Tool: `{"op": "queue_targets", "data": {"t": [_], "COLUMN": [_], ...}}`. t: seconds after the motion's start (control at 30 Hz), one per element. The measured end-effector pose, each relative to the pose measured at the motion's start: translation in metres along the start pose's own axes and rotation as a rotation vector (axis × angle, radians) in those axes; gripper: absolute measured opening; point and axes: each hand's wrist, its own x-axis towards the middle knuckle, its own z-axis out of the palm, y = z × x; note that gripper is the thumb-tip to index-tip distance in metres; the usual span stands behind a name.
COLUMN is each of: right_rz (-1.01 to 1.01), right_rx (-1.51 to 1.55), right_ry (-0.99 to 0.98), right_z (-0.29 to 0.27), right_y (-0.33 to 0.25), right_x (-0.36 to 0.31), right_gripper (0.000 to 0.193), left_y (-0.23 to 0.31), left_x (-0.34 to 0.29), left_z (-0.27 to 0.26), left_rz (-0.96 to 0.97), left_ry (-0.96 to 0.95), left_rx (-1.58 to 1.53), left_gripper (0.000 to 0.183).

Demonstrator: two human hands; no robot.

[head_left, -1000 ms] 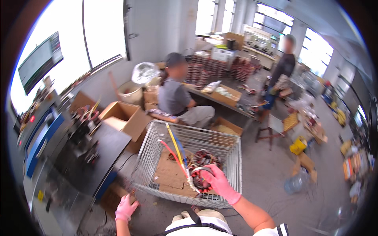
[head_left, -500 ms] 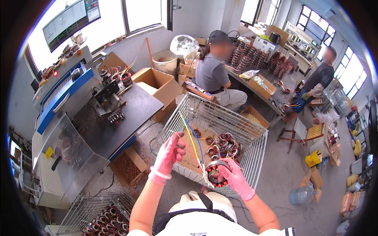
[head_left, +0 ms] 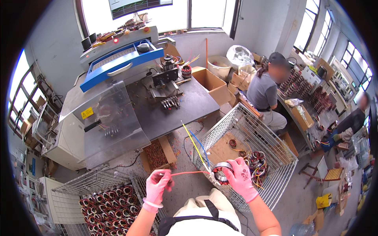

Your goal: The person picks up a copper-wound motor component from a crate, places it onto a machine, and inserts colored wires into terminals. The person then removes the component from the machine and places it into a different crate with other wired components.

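Observation:
My right hand [head_left: 240, 179], in a pink glove, grips a motor stator [head_left: 223, 166], a metal ring with dark windings inside. Yellow wire [head_left: 193, 142] and blue wire [head_left: 199, 141] stick up from the stator's left side. A red wire [head_left: 188, 172] runs nearly level from it to my left hand [head_left: 158, 188]. That hand, gloved in pink too, has its fingertips pinched around the wire's far end. The stator is held over the near left side of a wire basket [head_left: 271, 193], where more stators [head_left: 256, 162] lie at the right.
On the left stands a machine with a blue front [head_left: 118, 65] beside a dark worktable [head_left: 177, 114]. A wire crate of stators [head_left: 108, 206] sits at lower left, near a cardboard box of scraps [head_left: 155, 153]. One person [head_left: 264, 90] sits beyond the basket; another [head_left: 350, 122] is at far right.
My view has turned left. My left hand has moved down and away from the stator, and the red wire now stretches out sideways to it. The stator stays in my right hand.

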Motion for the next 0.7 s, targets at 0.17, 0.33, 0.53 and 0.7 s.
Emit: {"op": "queue_targets", "data": {"t": [0.17,0.33,0.53,0.7], "right_rz": [-0.124,-0.140,-0.310,-0.499], "right_rx": [-0.011,0.180,0.258,0.295], "right_ry": [-0.100,-0.235,-0.221,-0.306], "right_z": [0.036,0.082,0.155,0.240], "right_y": [0.013,0.041,0.049,0.045], "right_x": [0.079,0.183,0.344,0.460], "right_gripper": [0.042,0.041,0.041,0.041], "left_y": [-0.002,0.015,0.012,0.035], "left_x": [0.024,0.086,0.183,0.270], "left_z": [-0.025,-0.024,-0.002,0.036], "left_rz": [0.002,-0.114,-0.084,-0.192], "left_ry": [0.065,0.107,0.190,0.354], "left_rx": [0.253,0.434,0.874,0.398], "left_gripper": [0.013,0.010,0.024,0.036]}}
